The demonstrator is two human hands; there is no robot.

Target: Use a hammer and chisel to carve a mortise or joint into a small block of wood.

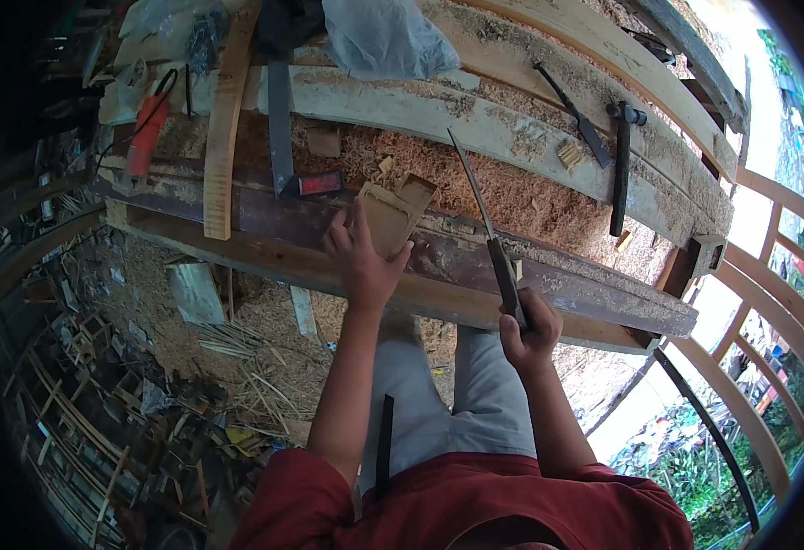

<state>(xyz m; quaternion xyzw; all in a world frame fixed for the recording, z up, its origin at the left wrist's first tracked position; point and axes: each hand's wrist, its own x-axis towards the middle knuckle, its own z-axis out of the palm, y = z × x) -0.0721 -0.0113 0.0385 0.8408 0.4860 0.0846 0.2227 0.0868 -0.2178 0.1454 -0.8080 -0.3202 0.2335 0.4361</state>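
My left hand [363, 255] grips a small flat light-wood piece [389, 218] with a raised rim, thumb on its near right edge and fingers on its left. My right hand [532, 332] is closed round the dark handle of a long, narrow-bladed hand tool [479, 197]. Its slim blade tapers away to the upper left, apart from the wood piece; whether it is a saw or a file I cannot tell. A smaller hollowed wood piece [417, 191] sits against the upper right of the held one. Under both hands runs a dark, dusty beam [567, 286].
Shavings [420, 151] fill the bench gap. On the boards lie a hammer [622, 165], a dark-handled flat tool [578, 119] and a clear plastic bag [388, 41]. Leftward are a try square [279, 128], a red-black box [319, 183], a wood strip [228, 137] and an orange power tool [148, 133].
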